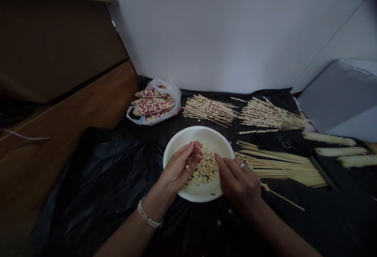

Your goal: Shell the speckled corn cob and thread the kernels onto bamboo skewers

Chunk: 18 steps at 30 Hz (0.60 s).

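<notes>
A white bowl (173, 141) with loose corn kernels (206, 168), pale yellow and some dark red, stands in front of me. Over its left side, my left hand (179, 166) is curled with kernels in its fingers; a pinkish one shows at the fingertips. My right hand (240, 180), wearing a ring, is closed at the bowl's right rim. From behind it a thin wooden skewer (285, 199) sticks out to the lower right, with a few kernels threaded on it near the hand. The skewer's other end is hidden by my fingers.
Corn cobs (153, 106) lie in a plastic bag (176, 96). Two piles of kernel-threaded skewers (206, 110) lie at the back. Bare skewers (282, 166) and stripped cobs (330, 138) are on the right. Black plastic sheeting (103, 178) covers the surface before a white wall.
</notes>
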Motion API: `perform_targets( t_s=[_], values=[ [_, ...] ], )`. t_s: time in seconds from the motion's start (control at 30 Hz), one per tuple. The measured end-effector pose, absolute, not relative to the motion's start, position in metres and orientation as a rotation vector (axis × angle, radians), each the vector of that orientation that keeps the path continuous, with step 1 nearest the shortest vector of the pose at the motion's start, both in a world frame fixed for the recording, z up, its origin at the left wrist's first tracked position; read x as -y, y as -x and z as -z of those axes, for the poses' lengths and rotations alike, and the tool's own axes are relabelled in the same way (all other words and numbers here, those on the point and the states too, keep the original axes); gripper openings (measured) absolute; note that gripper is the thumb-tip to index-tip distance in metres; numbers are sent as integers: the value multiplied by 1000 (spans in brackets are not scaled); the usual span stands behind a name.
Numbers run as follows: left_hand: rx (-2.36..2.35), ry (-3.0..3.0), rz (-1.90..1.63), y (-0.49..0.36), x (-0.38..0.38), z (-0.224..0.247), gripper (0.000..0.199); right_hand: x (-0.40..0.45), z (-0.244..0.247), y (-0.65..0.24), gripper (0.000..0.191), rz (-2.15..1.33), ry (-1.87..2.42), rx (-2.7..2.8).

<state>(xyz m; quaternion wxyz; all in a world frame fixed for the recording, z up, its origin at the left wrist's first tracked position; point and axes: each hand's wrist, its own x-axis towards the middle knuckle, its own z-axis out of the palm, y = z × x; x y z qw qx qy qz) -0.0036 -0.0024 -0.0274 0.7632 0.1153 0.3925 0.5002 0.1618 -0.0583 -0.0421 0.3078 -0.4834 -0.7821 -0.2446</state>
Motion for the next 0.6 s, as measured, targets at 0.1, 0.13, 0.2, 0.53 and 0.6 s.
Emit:
perform_targets(
  t_s=[0.1,0.13,0.2,0.53,0.6],
  values=[
    [-843,-236,-1073,4,3,27,14,58,41,-162,42,635,1294,2063],
    [-845,-244,-1063,5,3,27,13,58,41,-162,42,632,1301,2065],
    [-852,-265,-1047,5,4,27,14,58,41,-162,42,632,1305,2066],
    [-868,-339,-1073,4,5,27,15,60,43,-161,47,654,1270,2070],
    [-876,-350,-1071,3,6,26,14,60,43,-161,47,645,1260,2072]
  ],
)
